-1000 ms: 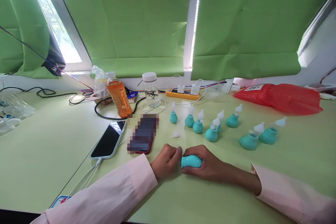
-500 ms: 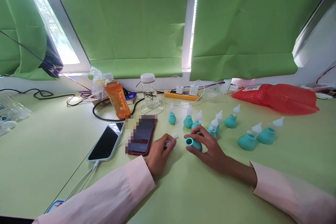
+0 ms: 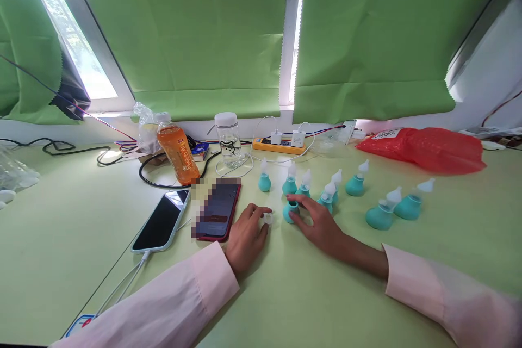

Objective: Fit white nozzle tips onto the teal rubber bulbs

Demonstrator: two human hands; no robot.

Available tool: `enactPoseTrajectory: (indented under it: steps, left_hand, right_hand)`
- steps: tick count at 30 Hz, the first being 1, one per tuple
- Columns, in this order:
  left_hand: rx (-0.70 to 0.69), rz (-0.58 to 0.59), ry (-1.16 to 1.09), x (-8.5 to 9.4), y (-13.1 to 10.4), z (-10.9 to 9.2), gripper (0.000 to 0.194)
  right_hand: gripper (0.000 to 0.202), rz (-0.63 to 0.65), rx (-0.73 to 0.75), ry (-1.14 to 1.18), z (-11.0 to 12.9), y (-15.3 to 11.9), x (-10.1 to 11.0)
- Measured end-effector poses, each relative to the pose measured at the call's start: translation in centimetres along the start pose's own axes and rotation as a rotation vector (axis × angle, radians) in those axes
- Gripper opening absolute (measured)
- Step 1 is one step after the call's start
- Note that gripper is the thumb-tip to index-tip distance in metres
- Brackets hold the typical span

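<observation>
While low over the table (image 3: 293,304), right hand (image 3: 320,227) around a teal bulb (image 3: 287,213).

The left arm (image 3: 175,302) in a pale pink cloth sleeve (image 3: 214,272) reaches diagonally inward, bare left hand (image 3: 246,239) curled; the matching right arm (image 3: 432,285) angles in, wrist (image 3: 369,258) exposed, bare right hand (image 3: 322,228) bent in a pinch.

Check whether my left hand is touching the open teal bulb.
Apart. The head view shows a strip of green tabletop between the left hand and the open teal bulb.
</observation>
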State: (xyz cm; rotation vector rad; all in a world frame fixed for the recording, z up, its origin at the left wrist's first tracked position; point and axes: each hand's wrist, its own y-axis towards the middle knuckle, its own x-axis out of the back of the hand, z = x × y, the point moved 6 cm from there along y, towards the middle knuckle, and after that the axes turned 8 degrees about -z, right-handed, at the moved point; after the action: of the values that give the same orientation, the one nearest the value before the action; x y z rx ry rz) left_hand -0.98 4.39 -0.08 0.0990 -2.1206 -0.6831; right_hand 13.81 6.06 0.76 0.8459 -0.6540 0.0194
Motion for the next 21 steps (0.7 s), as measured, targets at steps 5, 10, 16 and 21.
enactPoseTrajectory:
  steps: [5, 10, 16, 21]
  left_hand:
    - [0.01, 0.058, 0.013, -0.3, 0.0, -0.1, 0.034]
    - [-0.002, 0.078, -0.025, -0.2, -0.1, -0.3, 0.037]
    - [0.016, 0.07, -0.061, 0.0, -0.1, -0.4, 0.029]
    - [0.049, 0.054, -0.088, 0.1, -0.1, -0.3, 0.025]
  right_hand:
    - [0.027, -0.206, 0.243, -0.119, 2.1, 0.4, 2.7]
    - [0.023, -0.311, 0.364, -0.644, 2.1, 2.1, 5.4]
    - [0.013, -0.136, 0.375, -0.902, 0.5, 3.6, 5.3]
    - [0.012, -0.246, 0.397, -0.629, 1.2, 3.5, 6.0]
